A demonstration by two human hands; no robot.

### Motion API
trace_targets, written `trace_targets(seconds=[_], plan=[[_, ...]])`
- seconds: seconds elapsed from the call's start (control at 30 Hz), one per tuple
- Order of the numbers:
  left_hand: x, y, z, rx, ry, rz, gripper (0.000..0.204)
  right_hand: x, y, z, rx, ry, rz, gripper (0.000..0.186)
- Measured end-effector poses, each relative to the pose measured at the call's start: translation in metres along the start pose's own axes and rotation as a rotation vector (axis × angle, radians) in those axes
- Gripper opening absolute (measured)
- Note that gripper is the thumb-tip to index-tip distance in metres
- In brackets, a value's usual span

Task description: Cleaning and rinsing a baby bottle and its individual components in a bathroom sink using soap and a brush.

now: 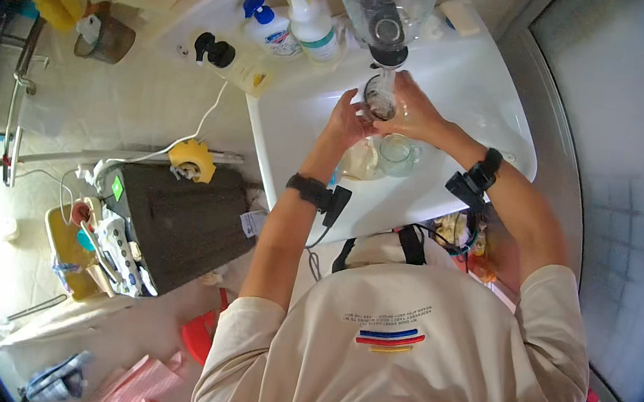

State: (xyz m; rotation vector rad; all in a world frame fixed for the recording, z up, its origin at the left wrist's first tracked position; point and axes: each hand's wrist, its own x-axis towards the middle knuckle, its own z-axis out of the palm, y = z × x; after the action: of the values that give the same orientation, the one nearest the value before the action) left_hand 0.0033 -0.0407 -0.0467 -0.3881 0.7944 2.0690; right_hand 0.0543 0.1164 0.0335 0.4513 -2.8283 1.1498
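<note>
Both hands meet over the white washbasin [479, 100], under a stream of water [386, 78] from the dark tap [387, 28]. Between them is a small round clear cup [380, 98] with a dark rim, its mouth turned up into the water. My right hand [417, 112] wraps its right side, fingers curled. At the cup's lower left, my left hand [350, 122] has its fingers bent against it. Just below the hands, a clear glass mug [398, 156] rests in the basin beside a pale amber glass vessel [361, 160], partly hidden.
Pump bottles [311, 27] line the basin's back left, with a yellowish bottle [238, 65] at the corner. A soap-like pale block [460, 17] lies back right. Left stand a dark box-shaped appliance [183, 220] and a white cord [208, 115]. A frosted panel [633, 159] borders the right.
</note>
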Motion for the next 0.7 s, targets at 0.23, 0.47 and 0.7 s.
trace_targets(seconds=[0.23, 0.47, 0.7], plan=[[-0.009, -0.01, -0.025, 0.097, 0.301, 0.057, 0.039, 0.001, 0.027, 0.031, 0.182, 0.096, 0.312, 0.071], [-0.027, -0.004, -0.035, 0.16, 0.327, 0.195, 0.033, 0.004, 0.063, 0.044, 1.51, -0.316, 0.939, 0.071], [-0.049, -0.005, -0.038, 0.198, 0.319, 0.212, 0.031, 0.017, 0.026, 0.042, 1.894, -0.6, 0.516, 0.069]])
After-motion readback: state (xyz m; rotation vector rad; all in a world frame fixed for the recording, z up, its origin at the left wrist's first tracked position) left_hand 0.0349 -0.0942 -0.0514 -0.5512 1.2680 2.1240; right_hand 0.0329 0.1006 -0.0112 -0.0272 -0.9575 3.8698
